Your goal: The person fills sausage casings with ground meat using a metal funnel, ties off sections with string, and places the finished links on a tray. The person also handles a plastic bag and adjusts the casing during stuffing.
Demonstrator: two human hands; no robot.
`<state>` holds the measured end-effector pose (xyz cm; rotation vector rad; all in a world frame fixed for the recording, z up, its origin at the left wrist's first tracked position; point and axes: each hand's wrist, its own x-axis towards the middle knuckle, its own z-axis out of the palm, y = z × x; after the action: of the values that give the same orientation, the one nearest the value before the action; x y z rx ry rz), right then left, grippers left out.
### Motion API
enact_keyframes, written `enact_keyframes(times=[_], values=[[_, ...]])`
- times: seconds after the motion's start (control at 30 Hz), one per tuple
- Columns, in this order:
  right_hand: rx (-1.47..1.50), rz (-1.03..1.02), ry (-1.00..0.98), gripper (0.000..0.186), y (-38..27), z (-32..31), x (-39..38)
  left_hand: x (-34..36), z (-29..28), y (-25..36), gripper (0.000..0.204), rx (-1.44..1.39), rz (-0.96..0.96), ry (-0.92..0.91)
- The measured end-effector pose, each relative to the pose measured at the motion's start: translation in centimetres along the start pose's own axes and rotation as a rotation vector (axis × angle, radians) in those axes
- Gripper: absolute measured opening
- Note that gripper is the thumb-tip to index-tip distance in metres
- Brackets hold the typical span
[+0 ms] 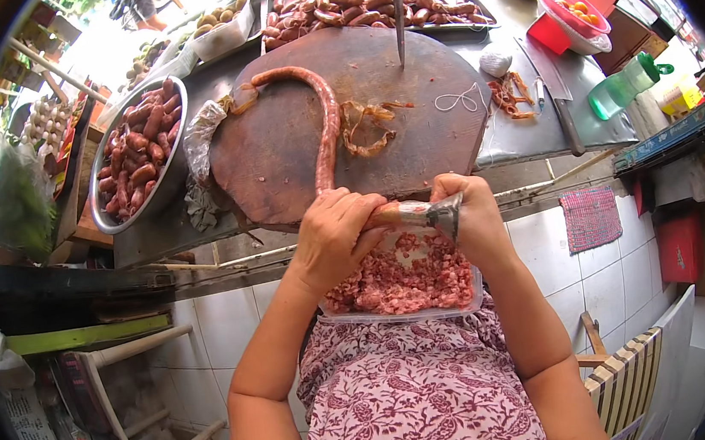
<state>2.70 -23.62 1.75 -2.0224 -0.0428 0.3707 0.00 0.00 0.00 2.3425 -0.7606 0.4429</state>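
Observation:
A long filled sausage point(326, 111) curves over the round wooden board point(422, 144), beside casing scraps point(367, 132) and a loop of string point(456, 99). At the board's near edge, my left hand point(331, 244) is closed around the sausage casing on the spout of a metal funnel point(447, 217). My right hand point(477, 224) is closed on the funnel's wide end. Below both hands, a clear plastic container of minced meat point(403, 288) rests against the patterned apron over my lap. The hands partly hide the spout and the container's back.
A knife point(397, 18) stands point-down in the board. Behind are a tray of sausages point(347, 6) and a person's legs point(143, 6). Left is a metal bowl of sausages point(140, 156); right, a cleaver point(565, 112), green bottle point(618, 89) and colanders point(575, 12). A ladder-like frame point(139, 354) stands low left.

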Motion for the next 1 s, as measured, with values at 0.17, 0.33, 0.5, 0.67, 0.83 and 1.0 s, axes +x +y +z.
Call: enact_keyframes(times=[0.17, 0.33, 0.5, 0.67, 0.83, 1.0], values=[[-0.256, -0.486, 0.182, 0.027, 1.0, -0.8, -2.1, -0.1, -3.2, -3.4, 0.022, -0.008, 0.001, 0.098], [-0.376, -0.442, -0.080, 0.023, 3.9, 4.7, -4.0, 3.1, -10.6, -11.0, 0.027, -0.621, -0.424, 0.539], [-0.422, -0.532, -0.293, 0.024, 3.5, 3.2, -4.6, 11.0, -20.2, -13.5, 0.048, -0.676, -0.542, 0.802], [-0.396, -0.638, 0.273, 0.006, 1.4, -3.1, 2.0, 14.6, -15.1, -9.1, 0.032, -0.156, -0.246, 0.385], [-0.588, -0.634, 0.420, 0.014, 1.8, -5.7, 11.3, 11.0, -3.3, -2.5, 0.021, -0.012, -0.381, -0.095], [-0.647, -0.660, 0.371, 0.009, 3.3, -5.3, 14.4, 7.4, 0.1, -0.4, 0.021, 0.028, -0.358, -0.100]])
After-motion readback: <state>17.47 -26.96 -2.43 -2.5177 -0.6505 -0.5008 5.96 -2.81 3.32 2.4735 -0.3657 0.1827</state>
